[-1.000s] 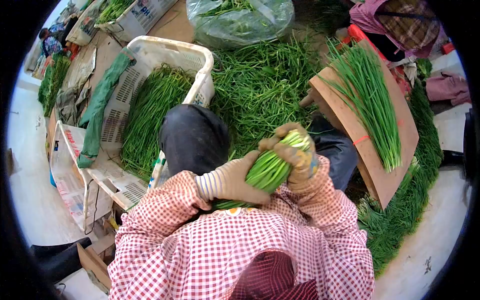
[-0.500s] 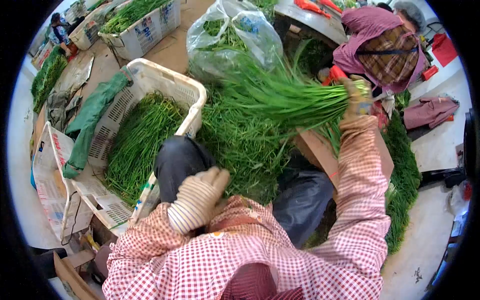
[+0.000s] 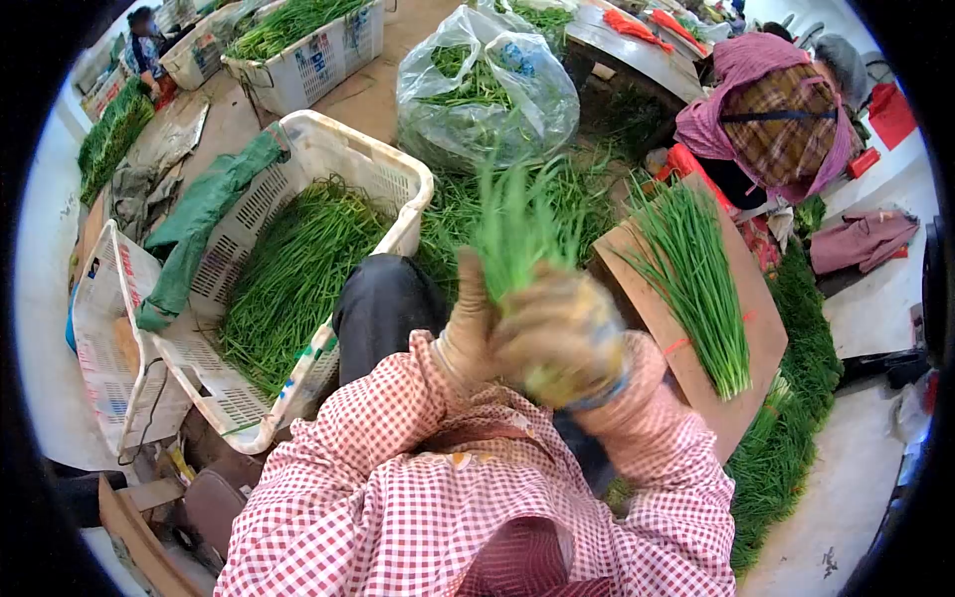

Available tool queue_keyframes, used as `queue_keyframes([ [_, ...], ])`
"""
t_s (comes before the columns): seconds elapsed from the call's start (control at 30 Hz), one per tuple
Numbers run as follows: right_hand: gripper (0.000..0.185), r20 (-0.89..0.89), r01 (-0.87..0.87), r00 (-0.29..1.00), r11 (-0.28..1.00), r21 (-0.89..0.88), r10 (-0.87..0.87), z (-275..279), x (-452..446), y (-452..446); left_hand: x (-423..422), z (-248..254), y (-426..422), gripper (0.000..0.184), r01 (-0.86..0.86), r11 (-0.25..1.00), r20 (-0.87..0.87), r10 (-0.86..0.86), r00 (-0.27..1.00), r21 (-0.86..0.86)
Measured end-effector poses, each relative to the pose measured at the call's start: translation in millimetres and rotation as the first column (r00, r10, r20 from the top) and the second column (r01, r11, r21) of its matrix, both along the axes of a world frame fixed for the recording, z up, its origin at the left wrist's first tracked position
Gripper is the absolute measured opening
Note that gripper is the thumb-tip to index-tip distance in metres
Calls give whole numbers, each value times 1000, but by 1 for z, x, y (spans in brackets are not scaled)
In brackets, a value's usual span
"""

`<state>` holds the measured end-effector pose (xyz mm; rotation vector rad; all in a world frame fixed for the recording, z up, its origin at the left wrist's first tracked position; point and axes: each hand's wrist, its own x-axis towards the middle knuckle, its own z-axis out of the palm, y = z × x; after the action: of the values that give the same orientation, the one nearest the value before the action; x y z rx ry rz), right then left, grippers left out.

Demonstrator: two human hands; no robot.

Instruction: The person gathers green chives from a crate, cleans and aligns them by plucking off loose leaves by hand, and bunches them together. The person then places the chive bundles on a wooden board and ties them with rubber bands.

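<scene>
In front of my lap I hold an upright bunch of green chives (image 3: pixel 522 234), its leaf tips pointing away and smeared by motion. My gloved right hand (image 3: pixel 564 333) is wrapped round the lower part of the bunch. From the other side my gloved left hand (image 3: pixel 464 323) closes against the same bunch; its far fingers are partly hidden. To the right, another bundle of chives (image 3: pixel 701 289) lies on a tilted cardboard sheet (image 3: pixel 632 274), with a red strip showing at either side of it. Loose chives (image 3: pixel 587 194) are heaped beyond my hands.
A white plastic crate (image 3: pixel 413 199) of chives stands left, a green cloth (image 3: pixel 204 234) over its edge. Ahead is a clear plastic bag (image 3: pixel 487 124) of greens. A co-worker (image 3: pixel 771 119) bends at upper right. More chives (image 3: pixel 796 438) line the right side.
My right hand has come in from the right to my lap. My left hand has risen from my knee to meet it at a bunch. The bundle on the cardboard is now uncovered.
</scene>
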<state>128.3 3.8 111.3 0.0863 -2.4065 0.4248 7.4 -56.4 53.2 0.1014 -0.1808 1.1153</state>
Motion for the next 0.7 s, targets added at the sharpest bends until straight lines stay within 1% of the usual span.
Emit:
queue_keyframes([
  [0.03,28,84,-74,994,997,34,71,-6,-5,-16,-5,2,-6,78,53,988,24,-50,998,-143],
  [0.07,32,107,-128,986,992,6,126,-11,-10,-25,-9,4,-11,66,106,953,54,-94,994,-284],
  [0.13,40,138,-231,961,970,-80,240,-16,-19,-40,-17,-6,-12,55,147,896,78,-126,989,-419],
  [0.17,44,142,-274,945,950,-149,295,-15,-22,-43,-21,-28,-4,53,109,934,-4,-118,993,-339],
  [0.2,48,136,-308,928,921,-239,346,-13,-20,-45,-23,-31,0,51,79,965,-85,-103,991,-251],
  [0.23,52,123,-332,912,879,-342,392,-8,-15,-43,-24,-32,0,51,78,966,-99,-105,990,-247],
  [0.27,57,90,-304,921,843,-443,380,-2,-3,-38,-24,-32,1,51,-12,979,-250,-41,967,-205],
  [0.3,61,64,-240,945,813,-531,321,3,14,-33,-24,-29,3,50,-90,985,-391,27,920,-146],
  [0.33,64,108,-102,975,828,-552,193,4,37,-24,-20,-24,6,55,-128,988,-480,71,874,-87],
  [0.37,58,78,144,989,753,-642,-122,-2,56,-26,-15,-19,10,60,-149,989,-561,111,820,-22],
  [0.4,56,207,354,902,374,-857,-378,-16,71,-23,-12,-22,18,61,-114,991,-667,133,733,72],
  [0.43,67,213,303,904,205,-931,-371,-38,88,-1,-7,-24,28,63,-59,985,-753,164,637,165],
  [0.47,71,182,269,932,261,-927,-314,-31,95,10,5,-9,32,62,-30,973,-795,203,572,227],
  [0.5,75,153,232,955,319,-919,-255,-23,99,20,16,-6,42,62,25,970,-801,184,569,241],
  [0.53,75,130,233,942,323,-917,-308,-19,105,29,29,-4,55,60,67,931,-852,299,429,360],
  [0.57,82,184,424,878,541,-726,-442,-19,110,40,43,-5,67,58,121,872,-857,426,291,474],
  [0.6,86,191,523,831,617,-588,-522,-20,110,49,56,-24,89,57,157,839,-838,466,283,520],
  [0.63,89,180,620,771,654,-433,-612,-21,109,58,69,-12,102,57,190,820,-828,477,294,540],
  [0.67,93,-179,332,777,633,-699,-604,-26,97,69,81,5,116,58,248,783,-819,518,246,570],
  [0.7,97,-508,-54,622,614,-787,-596,-29,86,82,93,19,131,58,301,744,-802,563,199,597],
])
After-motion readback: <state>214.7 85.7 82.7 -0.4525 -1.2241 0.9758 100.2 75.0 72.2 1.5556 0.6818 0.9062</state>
